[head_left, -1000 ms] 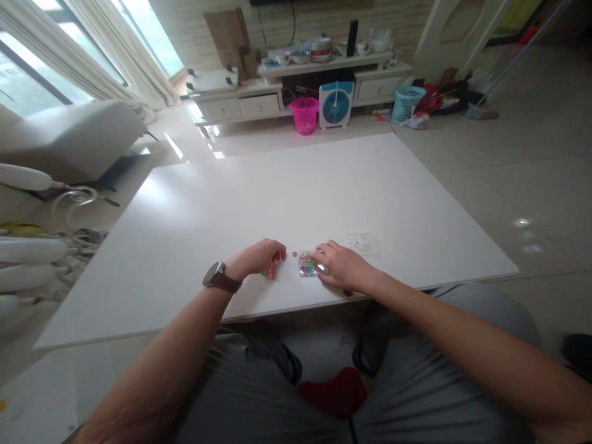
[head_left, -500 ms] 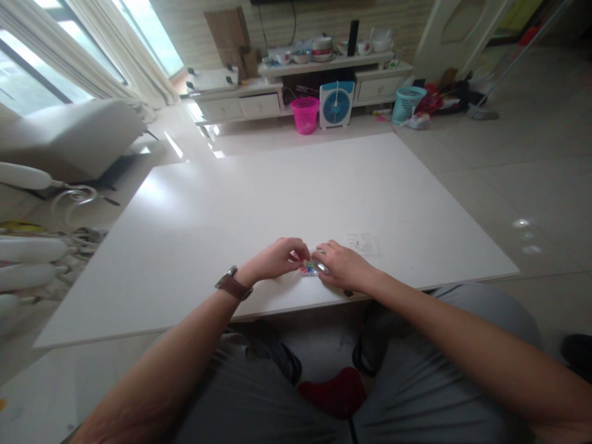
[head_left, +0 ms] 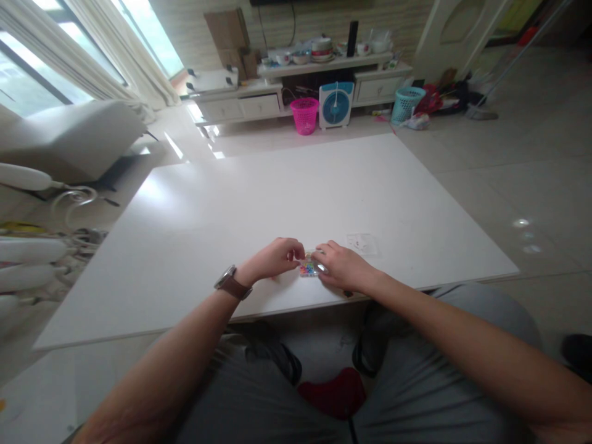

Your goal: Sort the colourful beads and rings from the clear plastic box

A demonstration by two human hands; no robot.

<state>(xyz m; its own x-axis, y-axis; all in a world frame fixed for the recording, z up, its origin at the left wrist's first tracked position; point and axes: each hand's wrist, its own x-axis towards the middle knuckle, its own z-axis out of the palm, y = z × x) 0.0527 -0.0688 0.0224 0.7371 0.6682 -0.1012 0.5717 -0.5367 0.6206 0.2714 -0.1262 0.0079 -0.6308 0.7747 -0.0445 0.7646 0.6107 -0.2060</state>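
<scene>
A small clear box of colourful beads [head_left: 307,267] sits near the front edge of the white table [head_left: 259,197]. My left hand [head_left: 279,256], with a brown-strapped watch on the wrist, is at the box's left side; its fingers are curled together, and anything between them is too small to make out. My right hand [head_left: 341,265] rests over the right side of the box, its fingers bent around a shiny rounded object [head_left: 320,267]. Just beyond that hand lies a flat transparent tray [head_left: 362,244] with tiny bits in it.
A small dark item [head_left: 348,294] lies at the table's front edge. Across the floor are a pink basket [head_left: 305,116], a blue fan [head_left: 335,106] and a light blue basket [head_left: 407,106]. White chairs [head_left: 28,250] are at the left.
My left hand has drawn back slightly to the left, so more of the beads and the box shows. My right hand has stayed in place.
</scene>
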